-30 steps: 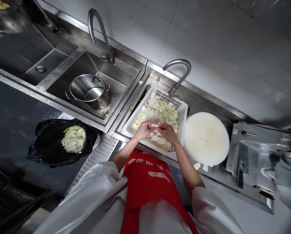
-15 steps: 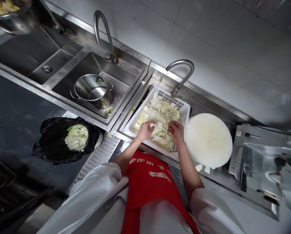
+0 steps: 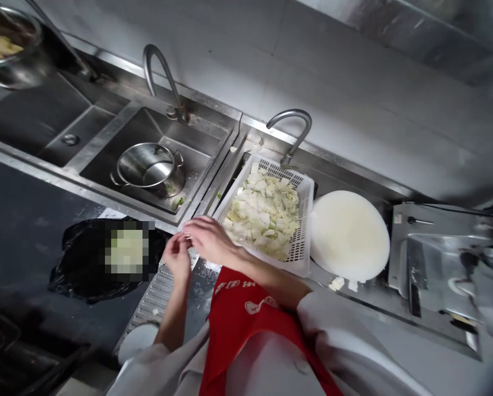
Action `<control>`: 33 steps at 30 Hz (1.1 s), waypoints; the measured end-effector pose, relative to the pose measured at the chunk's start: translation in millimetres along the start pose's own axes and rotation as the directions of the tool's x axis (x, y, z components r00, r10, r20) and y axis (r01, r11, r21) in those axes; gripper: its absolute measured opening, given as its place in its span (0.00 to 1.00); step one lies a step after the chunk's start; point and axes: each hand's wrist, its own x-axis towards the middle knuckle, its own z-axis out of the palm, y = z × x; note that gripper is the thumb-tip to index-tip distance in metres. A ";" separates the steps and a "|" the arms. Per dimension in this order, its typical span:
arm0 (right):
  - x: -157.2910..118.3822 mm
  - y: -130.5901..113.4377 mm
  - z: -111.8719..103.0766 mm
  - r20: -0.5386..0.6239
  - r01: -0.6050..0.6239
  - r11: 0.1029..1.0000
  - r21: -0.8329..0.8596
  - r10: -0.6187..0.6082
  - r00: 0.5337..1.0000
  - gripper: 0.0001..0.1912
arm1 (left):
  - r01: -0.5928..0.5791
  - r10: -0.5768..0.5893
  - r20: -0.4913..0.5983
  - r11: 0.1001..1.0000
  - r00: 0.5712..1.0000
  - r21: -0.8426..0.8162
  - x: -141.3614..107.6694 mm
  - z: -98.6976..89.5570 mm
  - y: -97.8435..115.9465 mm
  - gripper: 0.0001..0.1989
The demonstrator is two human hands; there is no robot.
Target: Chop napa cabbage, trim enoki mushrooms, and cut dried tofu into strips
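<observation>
My left hand [image 3: 177,257] and my right hand [image 3: 210,240] meet at the sink's front edge, between the basket and the black bag. Both have curled fingers with the tips close together; whatever sits between them is too small to make out. The white plastic basket [image 3: 305,231], right of my hands, contains a heap of cut cabbage pieces [image 3: 267,212]. To the left lies the open black bag [image 3: 79,264], with a blurred pale green mass [image 3: 126,251] inside, seen as cabbage leaves in the earlier frame.
A round white cutting board [image 3: 351,235] lies right of the basket, with pale scraps at its edge. A steel pot [image 3: 147,165] stands in the sink at left. Faucets [image 3: 296,113] arch over the basins. A metal appliance [image 3: 436,264] occupies the far right.
Both hands have left the cabbage in the basket and moved left, coming together beside the black bag. The camera view has shifted slightly.
</observation>
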 end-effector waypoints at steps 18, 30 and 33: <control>-189.7 211.1 -218.4 -0.489 -0.917 0.309 -0.252 0.777 0.396 0.23 | -0.386 0.127 0.563 0.845 0.817 0.371 128.7 124.5 21.4 0.33; -268.4 125.3 -126.7 -0.433 -0.997 0.058 0.052 0.901 0.030 0.16 | -0.057 -0.137 0.671 0.964 0.729 0.258 131.6 118.9 25.3 0.17; -283.6 110.1 -110.2 -0.462 -0.983 0.152 0.100 0.882 0.089 0.12 | -0.070 -0.143 0.619 0.949 0.772 0.307 107.7 85.4 21.8 0.14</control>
